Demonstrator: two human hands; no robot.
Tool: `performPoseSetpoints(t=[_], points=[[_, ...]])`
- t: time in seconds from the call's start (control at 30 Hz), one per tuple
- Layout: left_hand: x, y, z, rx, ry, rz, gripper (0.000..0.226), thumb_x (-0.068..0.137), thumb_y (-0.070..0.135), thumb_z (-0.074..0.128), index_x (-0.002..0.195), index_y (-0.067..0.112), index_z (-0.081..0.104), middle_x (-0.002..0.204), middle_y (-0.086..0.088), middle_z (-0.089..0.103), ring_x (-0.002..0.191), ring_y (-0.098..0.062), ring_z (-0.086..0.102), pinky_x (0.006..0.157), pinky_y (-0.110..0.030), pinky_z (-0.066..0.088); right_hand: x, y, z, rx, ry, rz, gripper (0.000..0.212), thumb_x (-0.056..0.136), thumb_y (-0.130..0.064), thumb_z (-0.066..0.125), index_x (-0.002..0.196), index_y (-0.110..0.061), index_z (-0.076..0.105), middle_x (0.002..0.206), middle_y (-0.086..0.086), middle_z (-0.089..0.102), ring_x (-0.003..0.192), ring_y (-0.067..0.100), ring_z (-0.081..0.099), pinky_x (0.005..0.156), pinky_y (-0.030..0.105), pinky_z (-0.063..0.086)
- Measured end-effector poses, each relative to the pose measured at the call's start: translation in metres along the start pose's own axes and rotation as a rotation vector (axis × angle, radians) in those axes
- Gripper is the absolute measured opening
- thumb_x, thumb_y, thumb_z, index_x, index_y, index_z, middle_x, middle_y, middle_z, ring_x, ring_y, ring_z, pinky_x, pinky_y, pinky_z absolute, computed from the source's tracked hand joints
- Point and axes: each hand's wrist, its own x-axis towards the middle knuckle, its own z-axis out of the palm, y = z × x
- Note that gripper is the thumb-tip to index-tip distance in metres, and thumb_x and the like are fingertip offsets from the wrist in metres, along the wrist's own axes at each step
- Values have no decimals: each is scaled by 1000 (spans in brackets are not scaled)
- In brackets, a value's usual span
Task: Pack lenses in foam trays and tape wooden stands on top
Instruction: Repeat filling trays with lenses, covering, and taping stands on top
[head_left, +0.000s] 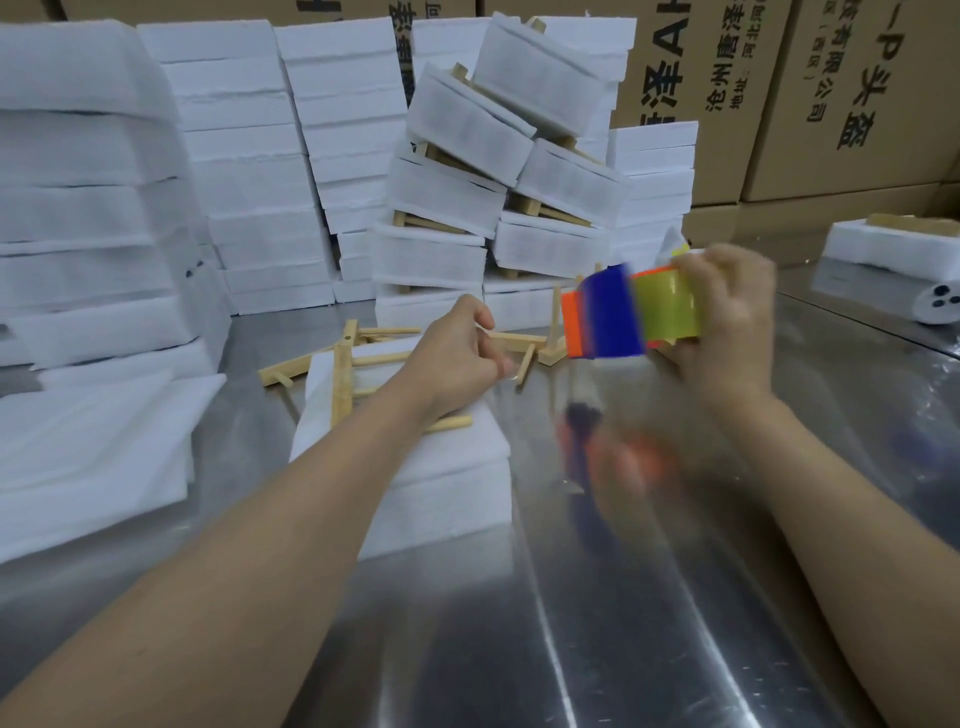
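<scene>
A white foam tray (447, 483) lies on the shiny metal table (649, 597) in front of me, with a wooden stand (344, 374) lying across its top. My left hand (462, 353) is above the tray's far end, fingers curled, pinching something thin that I cannot make out. To the right, my right hand (727, 317) grips a tape dispenser (618, 317) with blue and orange parts and a yellowish tape roll, held in the air and blurred by motion.
Tall stacks of white foam trays (249, 156) fill the back and left. A pile of foam packs with stands (467, 171) leans behind the tray. Loose wooden stands (550, 338) lie on the table. Cardboard boxes (831, 93) stand at the back right, and another foam pack (893, 249) lies at far right.
</scene>
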Motion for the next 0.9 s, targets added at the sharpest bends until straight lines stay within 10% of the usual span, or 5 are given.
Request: performPoseSetpoints(t=[0.13,0.37,0.57,0.7,0.9], points=[[3,-2,1,-3,-15,-9,34,81,7,68,94,28,45,68,13,69,76,-10,62,83,-32,51,17,14,-17,189,205,505,57,70,2,63,123,-14,50,126,10,50,114,18,48,88,14,37],[2,5,1,-25,-50,-57,60,79,15,55,136,28,41,84,11,73,94,-18,63,101,-42,43,18,27,-31,497,-430,1271,11,90,-23,59,82,-15,59,77,12,63,60,24,61,35,33,51],[2,3,1,-40,-75,-44,72,71,13,46,141,29,38,87,13,69,109,-22,59,104,-43,42,12,19,-20,472,-609,1399,32,85,-37,70,89,-10,53,93,12,58,74,27,62,38,33,53],[3,2,2,-40,-104,-30,79,71,7,47,144,32,33,74,23,67,110,-20,59,102,-45,44,11,11,-16,-300,-344,710,44,89,-33,57,118,0,53,120,22,51,111,37,49,84,38,45],[3,4,1,-95,-111,-38,85,70,4,48,148,33,27,68,27,66,102,-20,61,100,-48,45,-11,-89,23,798,-604,792,32,88,-12,66,117,-16,53,106,11,63,95,25,66,76,39,58]])
